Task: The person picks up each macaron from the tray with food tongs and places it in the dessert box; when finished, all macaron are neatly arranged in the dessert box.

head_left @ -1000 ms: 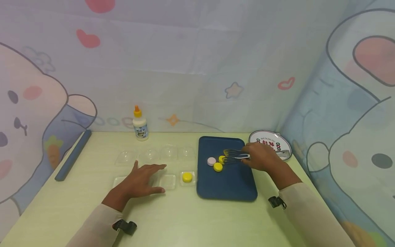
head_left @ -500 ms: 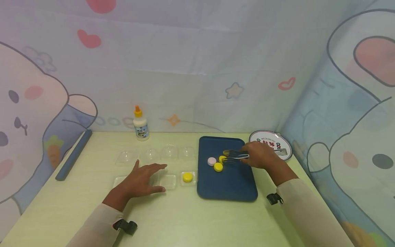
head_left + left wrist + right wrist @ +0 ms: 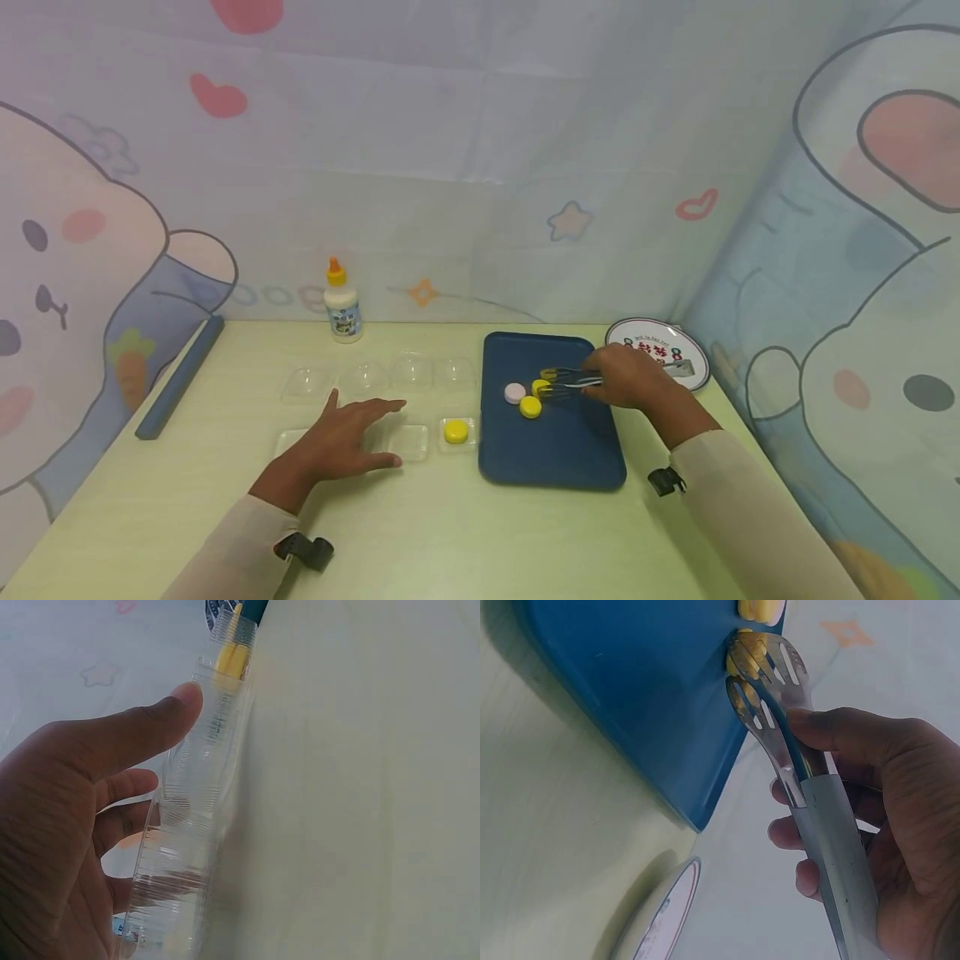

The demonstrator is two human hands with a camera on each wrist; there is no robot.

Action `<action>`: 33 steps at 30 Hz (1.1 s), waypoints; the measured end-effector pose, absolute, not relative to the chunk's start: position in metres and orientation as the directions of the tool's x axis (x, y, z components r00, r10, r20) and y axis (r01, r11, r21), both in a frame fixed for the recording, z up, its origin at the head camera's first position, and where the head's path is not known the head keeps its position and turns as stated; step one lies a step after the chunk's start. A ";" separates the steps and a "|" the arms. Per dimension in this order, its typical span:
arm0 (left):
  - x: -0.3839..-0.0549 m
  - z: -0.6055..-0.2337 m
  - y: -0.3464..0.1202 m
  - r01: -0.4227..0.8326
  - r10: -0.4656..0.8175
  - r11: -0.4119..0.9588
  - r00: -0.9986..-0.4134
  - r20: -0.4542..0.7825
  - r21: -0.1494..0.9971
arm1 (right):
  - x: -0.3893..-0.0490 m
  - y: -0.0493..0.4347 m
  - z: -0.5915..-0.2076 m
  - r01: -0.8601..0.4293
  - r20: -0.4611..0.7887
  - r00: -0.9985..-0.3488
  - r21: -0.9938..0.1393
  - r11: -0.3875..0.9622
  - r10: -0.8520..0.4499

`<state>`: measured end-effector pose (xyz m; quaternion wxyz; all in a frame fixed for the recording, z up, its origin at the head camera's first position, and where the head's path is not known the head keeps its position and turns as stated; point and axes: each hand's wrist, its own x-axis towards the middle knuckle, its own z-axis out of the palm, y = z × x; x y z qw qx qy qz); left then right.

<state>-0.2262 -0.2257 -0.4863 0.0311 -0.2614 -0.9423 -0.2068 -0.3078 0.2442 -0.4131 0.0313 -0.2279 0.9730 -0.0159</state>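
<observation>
My right hand [image 3: 630, 377] grips metal tongs [image 3: 832, 847] over the dark blue tray [image 3: 555, 458]. Their slotted ends are at a yellow macaron [image 3: 541, 387], partly hiding it in the right wrist view. Beside it on the tray lie another yellow macaron [image 3: 530, 407] and a pale pink one [image 3: 514, 393]. My left hand [image 3: 341, 437], fingers spread, hovers over a row of clear plastic boxes [image 3: 180, 817] and hides some of them in the head view. The rightmost clear box [image 3: 471, 446], close to the tray, holds a yellow macaron [image 3: 455, 431].
Behind the boxes stands a row of clear domed lids [image 3: 367, 379]. A white glue bottle [image 3: 342, 312] with an orange tip is at the back. An oval plate [image 3: 652, 333] sits at the back right, and a blue-grey bar [image 3: 180, 379] runs along the left edge.
My right hand and the tongs have shifted slightly left, with the slotted ends at the yellow macaron throughout. My left hand keeps its place.
</observation>
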 end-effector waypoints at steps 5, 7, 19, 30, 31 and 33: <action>-0.227 -0.488 -0.226 0.505 0.480 0.774 -0.861 0.167 0.381 | -0.305 0.241 -0.409 -0.440 -0.062 -0.896 -0.023 0.898 -0.440; -0.227 -0.488 -0.226 0.502 0.477 0.773 -0.863 0.167 0.387 | -0.304 0.241 -0.408 -0.436 -0.060 -0.898 -0.013 0.900 -0.436; -0.225 -0.486 -0.226 0.509 0.480 0.767 -0.859 0.176 0.391 | -0.298 0.239 -0.402 -0.406 -0.019 -0.914 -0.002 0.914 -0.406; -0.225 -0.484 -0.226 0.519 0.487 0.768 -0.854 0.185 0.376 | -0.279 0.218 -0.387 -0.428 0.061 -0.902 -0.002 0.904 -0.427; -0.225 -0.484 -0.226 0.520 0.488 0.768 -0.853 0.184 0.374 | -0.278 0.216 -0.387 -0.436 0.064 -0.898 -0.002 0.900 -0.435; -0.225 -0.483 -0.226 0.521 0.489 0.769 -0.853 0.183 0.372 | -0.275 0.211 -0.385 -0.459 0.077 -0.886 -0.003 0.889 -0.457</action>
